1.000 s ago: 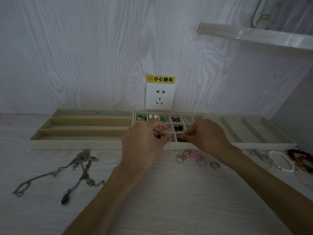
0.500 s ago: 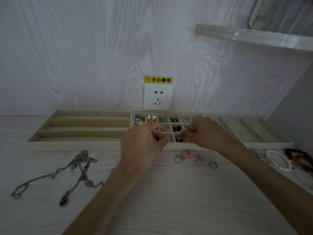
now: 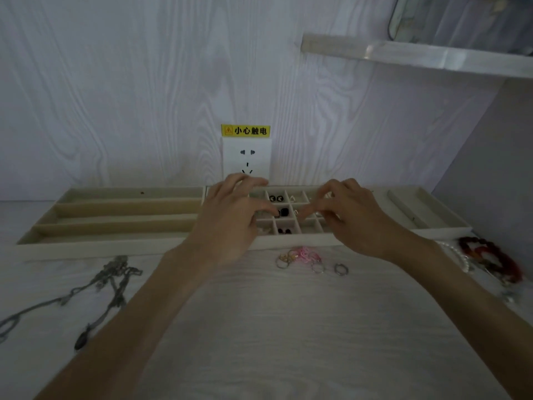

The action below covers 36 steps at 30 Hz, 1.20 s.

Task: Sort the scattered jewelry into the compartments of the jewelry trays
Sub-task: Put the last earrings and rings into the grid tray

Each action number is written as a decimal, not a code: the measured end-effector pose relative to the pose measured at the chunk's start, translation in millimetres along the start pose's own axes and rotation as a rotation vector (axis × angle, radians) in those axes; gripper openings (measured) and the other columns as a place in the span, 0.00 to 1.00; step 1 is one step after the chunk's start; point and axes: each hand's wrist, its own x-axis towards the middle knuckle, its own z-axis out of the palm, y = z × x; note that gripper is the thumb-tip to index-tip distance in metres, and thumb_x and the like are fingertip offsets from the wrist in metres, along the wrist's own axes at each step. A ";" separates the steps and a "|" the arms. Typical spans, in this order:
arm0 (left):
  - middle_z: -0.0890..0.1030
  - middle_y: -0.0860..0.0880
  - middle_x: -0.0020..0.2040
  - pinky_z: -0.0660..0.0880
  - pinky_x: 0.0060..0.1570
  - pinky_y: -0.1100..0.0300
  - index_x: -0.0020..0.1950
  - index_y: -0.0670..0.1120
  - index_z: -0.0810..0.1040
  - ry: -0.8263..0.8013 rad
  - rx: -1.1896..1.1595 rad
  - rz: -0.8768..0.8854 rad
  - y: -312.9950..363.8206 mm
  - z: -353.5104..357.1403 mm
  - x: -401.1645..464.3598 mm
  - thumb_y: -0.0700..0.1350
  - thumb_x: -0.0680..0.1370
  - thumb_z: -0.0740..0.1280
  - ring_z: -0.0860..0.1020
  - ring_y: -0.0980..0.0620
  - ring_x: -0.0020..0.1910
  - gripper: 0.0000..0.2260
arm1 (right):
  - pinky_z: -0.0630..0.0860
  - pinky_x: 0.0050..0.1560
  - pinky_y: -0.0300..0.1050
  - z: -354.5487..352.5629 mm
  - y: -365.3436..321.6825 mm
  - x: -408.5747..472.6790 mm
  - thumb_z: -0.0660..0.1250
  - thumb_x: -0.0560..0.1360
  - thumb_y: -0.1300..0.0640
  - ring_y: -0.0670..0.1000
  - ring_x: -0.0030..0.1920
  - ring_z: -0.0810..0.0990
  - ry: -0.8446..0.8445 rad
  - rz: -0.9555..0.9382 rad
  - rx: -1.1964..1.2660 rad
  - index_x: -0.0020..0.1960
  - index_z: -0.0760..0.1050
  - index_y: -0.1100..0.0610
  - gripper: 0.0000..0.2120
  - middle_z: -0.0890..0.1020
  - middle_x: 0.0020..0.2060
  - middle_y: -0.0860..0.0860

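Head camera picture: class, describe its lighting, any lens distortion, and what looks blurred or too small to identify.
Head view: dim, flat light with a bluish cast; wide-angle bending shows in the curved shelf and bowed tray edge; the hands, left hand and right hand, are slightly soft; small pieces in the grid compartments are too small to identify.

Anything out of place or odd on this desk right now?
Nothing damaged. Unsorted jewelry lies loose on the desk: tangled necklaces at left, rings before the middle tray, bracelets at right.
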 end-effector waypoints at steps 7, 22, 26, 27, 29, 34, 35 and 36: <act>0.58 0.56 0.75 0.51 0.67 0.57 0.59 0.59 0.78 -0.192 0.278 0.149 11.3 -3.2 17.1 0.40 0.75 0.63 0.52 0.53 0.73 0.18 | 0.51 0.71 0.53 15.4 -6.9 9.3 0.59 0.74 0.64 0.52 0.70 0.57 -0.061 0.021 -0.138 0.55 0.78 0.39 0.22 0.64 0.69 0.48; 0.60 0.52 0.75 0.57 0.66 0.54 0.61 0.56 0.78 -0.239 0.396 0.226 15.8 5.5 25.7 0.39 0.75 0.62 0.54 0.50 0.73 0.19 | 0.50 0.72 0.55 22.9 -10.0 12.7 0.57 0.75 0.63 0.53 0.70 0.57 -0.109 0.042 -0.136 0.61 0.75 0.41 0.22 0.66 0.68 0.49; 0.59 0.51 0.75 0.57 0.66 0.54 0.63 0.56 0.77 -0.249 0.413 0.226 15.9 6.4 25.9 0.38 0.75 0.62 0.54 0.49 0.73 0.20 | 0.50 0.72 0.55 23.9 -10.4 13.2 0.58 0.74 0.63 0.53 0.70 0.58 -0.117 0.042 -0.147 0.62 0.75 0.43 0.22 0.67 0.67 0.49; 0.60 0.51 0.75 0.57 0.66 0.54 0.63 0.55 0.77 -0.248 0.414 0.225 15.6 6.4 25.7 0.38 0.75 0.61 0.54 0.49 0.73 0.20 | 0.50 0.72 0.55 23.8 -10.6 13.3 0.58 0.74 0.63 0.53 0.70 0.58 -0.119 0.042 -0.148 0.62 0.75 0.43 0.22 0.67 0.67 0.49; 0.60 0.51 0.75 0.57 0.65 0.54 0.63 0.55 0.77 -0.247 0.419 0.226 15.5 6.7 26.0 0.38 0.75 0.61 0.54 0.49 0.73 0.20 | 0.50 0.72 0.54 23.6 -10.7 13.7 0.58 0.74 0.63 0.52 0.70 0.59 -0.122 0.042 -0.151 0.61 0.75 0.43 0.22 0.67 0.67 0.49; 0.61 0.51 0.74 0.58 0.65 0.53 0.63 0.54 0.77 -0.253 0.430 0.225 15.5 8.6 27.2 0.39 0.75 0.61 0.55 0.49 0.73 0.19 | 0.50 0.72 0.53 23.5 -10.8 15.1 0.58 0.74 0.62 0.52 0.69 0.60 -0.126 0.050 -0.152 0.61 0.76 0.44 0.21 0.68 0.66 0.49; 0.61 0.51 0.74 0.58 0.65 0.53 0.63 0.54 0.77 -0.252 0.428 0.224 15.0 9.1 27.1 0.39 0.76 0.61 0.55 0.49 0.73 0.19 | 0.51 0.71 0.53 23.9 -11.3 15.5 0.58 0.74 0.62 0.52 0.69 0.60 -0.130 0.044 -0.155 0.61 0.76 0.44 0.21 0.68 0.66 0.49; 0.61 0.51 0.74 0.58 0.65 0.53 0.63 0.55 0.77 -0.253 0.423 0.225 14.9 9.6 26.8 0.39 0.76 0.61 0.55 0.49 0.73 0.19 | 0.51 0.71 0.53 23.4 -11.5 15.6 0.58 0.75 0.62 0.53 0.68 0.61 -0.132 0.037 -0.156 0.61 0.76 0.43 0.21 0.68 0.65 0.49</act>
